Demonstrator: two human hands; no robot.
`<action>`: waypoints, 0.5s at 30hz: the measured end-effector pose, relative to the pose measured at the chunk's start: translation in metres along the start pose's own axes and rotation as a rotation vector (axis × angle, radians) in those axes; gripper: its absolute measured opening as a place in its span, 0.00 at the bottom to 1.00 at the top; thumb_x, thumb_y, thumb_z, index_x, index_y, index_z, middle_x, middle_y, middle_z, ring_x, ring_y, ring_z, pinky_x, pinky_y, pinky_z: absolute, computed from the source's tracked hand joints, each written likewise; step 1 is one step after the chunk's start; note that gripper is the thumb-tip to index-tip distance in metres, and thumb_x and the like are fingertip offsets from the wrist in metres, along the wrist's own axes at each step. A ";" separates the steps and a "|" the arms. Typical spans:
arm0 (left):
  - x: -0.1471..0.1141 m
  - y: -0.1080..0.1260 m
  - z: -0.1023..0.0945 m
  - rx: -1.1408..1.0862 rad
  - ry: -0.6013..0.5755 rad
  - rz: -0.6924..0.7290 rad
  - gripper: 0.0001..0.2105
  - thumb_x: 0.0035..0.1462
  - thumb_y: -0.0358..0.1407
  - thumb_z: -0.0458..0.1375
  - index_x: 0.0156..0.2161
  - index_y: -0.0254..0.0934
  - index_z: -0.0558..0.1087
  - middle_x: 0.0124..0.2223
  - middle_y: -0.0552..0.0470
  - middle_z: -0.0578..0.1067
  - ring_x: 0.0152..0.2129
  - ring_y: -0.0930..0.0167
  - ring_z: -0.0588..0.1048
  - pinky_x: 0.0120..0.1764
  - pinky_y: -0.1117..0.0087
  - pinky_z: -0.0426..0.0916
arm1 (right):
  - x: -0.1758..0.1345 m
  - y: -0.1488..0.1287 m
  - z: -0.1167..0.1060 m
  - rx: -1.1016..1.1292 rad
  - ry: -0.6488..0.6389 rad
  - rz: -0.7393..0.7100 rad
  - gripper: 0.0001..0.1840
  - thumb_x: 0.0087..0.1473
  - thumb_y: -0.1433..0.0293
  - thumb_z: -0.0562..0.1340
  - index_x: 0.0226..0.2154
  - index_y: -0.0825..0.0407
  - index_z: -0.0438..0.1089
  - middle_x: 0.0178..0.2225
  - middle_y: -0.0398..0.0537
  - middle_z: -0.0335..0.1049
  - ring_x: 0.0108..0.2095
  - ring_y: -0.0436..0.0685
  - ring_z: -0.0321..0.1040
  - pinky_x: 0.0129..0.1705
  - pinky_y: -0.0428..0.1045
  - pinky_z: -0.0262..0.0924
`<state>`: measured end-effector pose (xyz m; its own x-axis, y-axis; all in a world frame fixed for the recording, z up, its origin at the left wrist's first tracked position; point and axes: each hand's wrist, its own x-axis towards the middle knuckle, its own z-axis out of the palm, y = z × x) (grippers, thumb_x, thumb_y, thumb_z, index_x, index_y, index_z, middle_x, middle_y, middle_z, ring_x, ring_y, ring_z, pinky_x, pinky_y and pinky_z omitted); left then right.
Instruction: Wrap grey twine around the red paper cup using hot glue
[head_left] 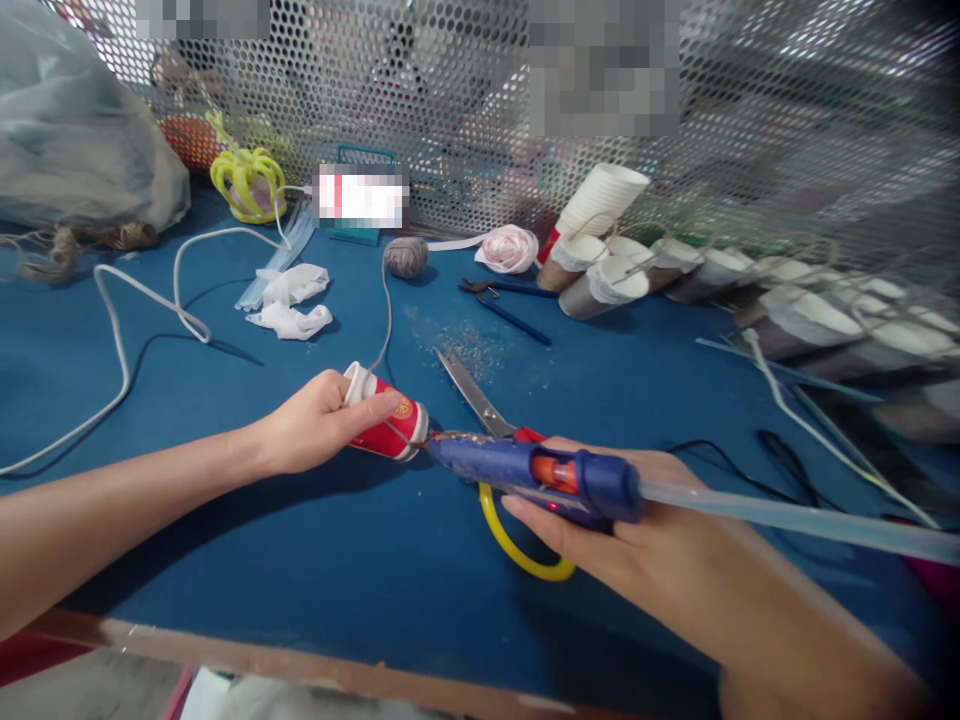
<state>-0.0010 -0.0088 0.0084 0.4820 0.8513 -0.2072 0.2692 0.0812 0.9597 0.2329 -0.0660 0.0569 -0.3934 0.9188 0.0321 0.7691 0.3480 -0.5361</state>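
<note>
My left hand (319, 420) is closed round a red and white paper cup (382, 425), which lies tilted on its side above the table. Grey yarn runs from a small ball (406, 258) to the cup and along its side. In my right hand (645, 540) is a blue hot glue gun (499, 468), a clear glue stick (787, 520) jutting from its back. The gun's nozzle meets the base end of the cup, or nearly so; contact is hard to make out. Scissors (472, 392) with red and yellow handles lie partly hidden beneath the gun.
Pliers (510, 310), a pale pink fabric rose (508, 249) and white scraps (291, 310) lie farther back. Several cups with twine handles (607, 285) line the right side. A white cable (120, 330) loops across the left. Behind stands a perforated metal screen (450, 90).
</note>
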 end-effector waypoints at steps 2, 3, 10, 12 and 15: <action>0.000 0.000 0.000 -0.012 0.000 -0.004 0.20 0.53 0.45 0.51 0.21 0.30 0.71 0.19 0.56 0.67 0.17 0.78 0.59 0.21 0.78 0.54 | 0.002 -0.002 -0.002 -0.022 -0.005 -0.003 0.09 0.50 0.66 0.57 0.21 0.47 0.62 0.17 0.39 0.65 0.16 0.50 0.60 0.18 0.45 0.58; 0.000 0.000 0.000 -0.018 0.000 -0.005 0.19 0.53 0.45 0.52 0.21 0.30 0.71 0.19 0.56 0.68 0.17 0.78 0.60 0.21 0.78 0.54 | 0.003 -0.003 -0.003 -0.036 -0.006 -0.009 0.09 0.51 0.66 0.56 0.21 0.48 0.62 0.18 0.39 0.66 0.16 0.50 0.61 0.19 0.45 0.59; -0.001 0.003 0.001 -0.033 -0.006 0.013 0.18 0.53 0.44 0.53 0.21 0.31 0.72 0.19 0.57 0.69 0.17 0.79 0.60 0.21 0.79 0.55 | 0.007 0.009 -0.005 -0.299 0.087 -0.260 0.18 0.55 0.68 0.49 0.24 0.48 0.72 0.16 0.44 0.67 0.19 0.54 0.64 0.24 0.49 0.55; -0.001 0.004 0.001 -0.015 -0.010 0.021 0.19 0.53 0.44 0.53 0.21 0.31 0.72 0.19 0.58 0.68 0.17 0.79 0.60 0.21 0.79 0.55 | 0.007 0.016 -0.004 -0.371 0.110 -0.364 0.20 0.56 0.71 0.48 0.29 0.47 0.74 0.12 0.42 0.61 0.16 0.52 0.59 0.23 0.48 0.52; -0.001 0.004 0.000 0.002 -0.017 0.024 0.18 0.54 0.43 0.52 0.23 0.32 0.74 0.21 0.57 0.71 0.17 0.78 0.62 0.21 0.79 0.56 | 0.008 0.022 -0.004 -0.241 0.084 -0.274 0.18 0.52 0.72 0.51 0.32 0.45 0.76 0.07 0.39 0.54 0.13 0.52 0.53 0.23 0.48 0.50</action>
<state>-0.0004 -0.0100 0.0120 0.5029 0.8439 -0.1872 0.2592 0.0595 0.9640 0.2485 -0.0501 0.0488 -0.5662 0.7940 0.2214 0.7411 0.6080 -0.2848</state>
